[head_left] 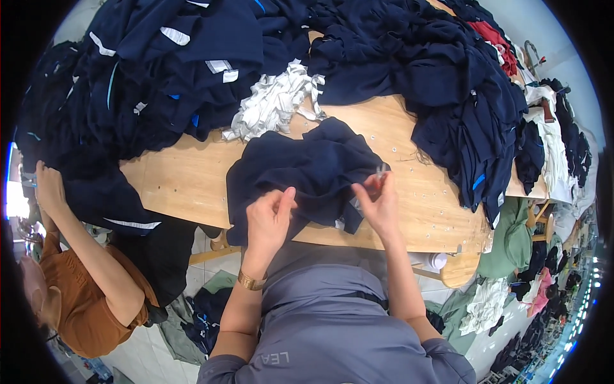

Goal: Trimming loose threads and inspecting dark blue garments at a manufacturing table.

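A navy garment (300, 166) lies crumpled on the wooden table in front of me, with small white labels near its lower right edge. My left hand (268, 217) is over the garment's near left part, fingers curled and thumb raised; whatever it may pinch is too small to make out. At the garment's right side, my right hand (380, 205) is closed around small thread snips (382, 173), whose metal tips and a bit of red show above the fingers.
White labels (275, 102) are heaped just beyond the garment. Large piles of navy garments (179, 70) cover the table's far left, and more navy garments (460, 109) hang over its right side. A co-worker in a brown shirt (96, 294) handles navy cloth at left.
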`<act>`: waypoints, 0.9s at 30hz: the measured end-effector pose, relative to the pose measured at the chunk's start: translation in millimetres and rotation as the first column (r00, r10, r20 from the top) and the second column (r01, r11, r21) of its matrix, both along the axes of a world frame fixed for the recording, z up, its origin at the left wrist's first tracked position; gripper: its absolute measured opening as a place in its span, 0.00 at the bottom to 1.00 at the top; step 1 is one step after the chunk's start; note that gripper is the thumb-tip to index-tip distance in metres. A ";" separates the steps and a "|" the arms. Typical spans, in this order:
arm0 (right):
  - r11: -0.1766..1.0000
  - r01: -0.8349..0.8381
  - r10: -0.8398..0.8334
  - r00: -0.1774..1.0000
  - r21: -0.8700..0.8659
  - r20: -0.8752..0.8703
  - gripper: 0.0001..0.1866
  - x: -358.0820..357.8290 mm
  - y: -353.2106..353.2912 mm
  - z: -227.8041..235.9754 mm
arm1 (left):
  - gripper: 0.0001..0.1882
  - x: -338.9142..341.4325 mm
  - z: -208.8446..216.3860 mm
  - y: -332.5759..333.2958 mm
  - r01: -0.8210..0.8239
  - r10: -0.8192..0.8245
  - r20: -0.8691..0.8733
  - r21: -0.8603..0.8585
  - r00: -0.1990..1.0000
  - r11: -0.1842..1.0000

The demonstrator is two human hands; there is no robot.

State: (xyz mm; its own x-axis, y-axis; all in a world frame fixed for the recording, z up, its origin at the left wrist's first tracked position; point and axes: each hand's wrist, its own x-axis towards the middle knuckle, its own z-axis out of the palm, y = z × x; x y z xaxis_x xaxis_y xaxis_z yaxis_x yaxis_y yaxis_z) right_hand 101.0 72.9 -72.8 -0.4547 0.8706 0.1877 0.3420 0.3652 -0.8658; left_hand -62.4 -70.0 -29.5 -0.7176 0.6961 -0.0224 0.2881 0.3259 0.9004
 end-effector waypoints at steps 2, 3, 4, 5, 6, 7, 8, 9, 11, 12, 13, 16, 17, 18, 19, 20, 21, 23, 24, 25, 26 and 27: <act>0.991 -0.108 0.102 0.992 0.077 0.074 0.24 -8.9 -9.0 11.3 | 0.26 3.3 -7.5 -2.3 0.076 -0.064 0.277 -0.031 0.959 0.997; 0.977 -0.148 0.138 0.987 0.152 0.077 0.24 -13.1 -12.5 13.0 | 0.20 7.5 -9.3 -3.0 0.056 -0.049 0.237 -0.021 0.970 0.998; 0.945 -0.192 0.172 0.980 0.266 0.096 0.23 -18.2 -11.9 15.4 | 0.15 7.9 -10.6 -3.8 0.090 -0.090 0.029 0.004 0.995 0.996; 0.897 -0.233 0.203 0.972 0.376 0.119 0.22 -22.6 -9.9 17.4 | 0.11 7.1 -10.9 -3.5 0.129 -0.122 -0.182 0.023 0.976 0.991; 0.896 -0.232 0.204 0.972 0.378 0.115 0.22 -23.2 -9.3 15.7 | 0.11 7.1 -10.9 -2.9 0.128 -0.121 -0.187 0.024 0.975 0.991; 0.902 -0.292 0.249 0.954 0.319 0.169 0.20 -23.4 -7.9 12.5 | 0.11 6.8 -10.1 -1.4 0.138 -0.118 -0.330 0.037 0.936 0.990; 0.902 -0.348 0.296 0.930 0.257 0.220 0.18 -24.3 -6.5 11.8 | 0.16 5.9 -8.5 0.6 0.149 -0.109 -0.467 0.050 0.877 0.988; 0.900 -0.348 0.296 0.930 0.261 0.219 0.18 -25.5 -5.5 14.8 | 0.19 4.4 2.8 3.4 0.188 -0.206 -0.497 -0.087 0.843 0.978; 0.904 -0.371 0.335 0.923 -0.213 -0.187 0.16 -27.4 -3.1 30.1 | 0.17 1.5 9.8 13.9 0.185 -0.222 -0.675 -0.127 0.704 0.974; 0.899 -0.390 0.335 0.905 -0.197 -0.261 0.16 -27.6 -0.4 38.7 | 0.17 -2.1 9.1 14.5 0.186 -0.218 -0.682 -0.121 0.699 0.975; 0.851 -0.418 0.288 0.878 -0.318 -0.382 0.16 -26.6 2.7 37.9 | 0.15 -7.8 6.0 13.9 0.285 -0.278 -0.601 -0.086 0.750 0.955; 0.818 -0.455 0.250 0.832 -0.352 -0.496 0.17 -25.2 11.3 54.4 | 0.10 -12.9 9.5 15.7 0.401 -0.393 -0.083 0.212 0.916 0.891; 0.801 -0.461 0.221 0.821 -0.382 -0.526 0.18 -25.3 13.0 56.3 | 0.08 -13.2 11.7 15.7 0.295 -0.465 0.365 0.432 0.807 0.852; 0.783 -0.469 0.194 0.808 -0.409 -0.556 0.18 -26.4 14.9 58.3 | 0.04 -14.4 14.5 15.8 0.270 -0.499 0.413 0.498 0.762 0.824; 0.787 -0.471 0.198 0.804 -0.398 -0.561 0.18 -28.4 14.9 59.2 | 0.04 -14.0 12.9 16.7 0.275 -0.503 0.402 0.502 0.765 0.820; 0.797 -0.451 0.179 0.812 -0.402 -0.556 0.18 -31.1 13.1 58.8 | 0.04 -12.3 8.6 18.4 0.190 -0.504 0.517 0.543 0.692 0.818; 0.804 -0.431 0.159 0.819 -0.408 -0.551 0.18 -32.7 12.2 57.7 | 0.04 -9.8 7.9 20.9 0.098 -0.504 0.621 0.569 0.600 0.817; 0.807 -0.444 0.175 0.809 -0.388 -0.561 0.18 -34.1 13.4 55.8 | 0.03 -4.9 13.1 24.4 0.023 -0.495 0.675 0.579 0.548 0.815; 0.814 -0.425 0.164 0.823 -0.396 -0.544 0.19 -33.9 13.3 56.1 | 0.04 -3.7 12.6 24.9 -0.038 -0.460 0.731 0.551 0.504 0.834; 0.820 -0.404 0.152 0.836 -0.405 -0.527 0.19 -34.3 13.1 56.3 | 0.05 -3.0 12.5 25.0 -0.097 -0.424 0.783 0.517 0.455 0.850; 0.819 -0.407 0.154 0.834 -0.403 -0.529 0.19 -36.0 12.1 55.7 | 0.05 -2.6 13.1 24.9 -0.098 -0.423 0.782 0.517 0.458 0.850; 0.905 -0.351 0.214 0.863 -0.238 -0.458 0.17 -38.4 12.1 55.0 | 0.06 -2.5 13.8 26.2 -0.109 -0.388 0.773 0.501 0.501 0.858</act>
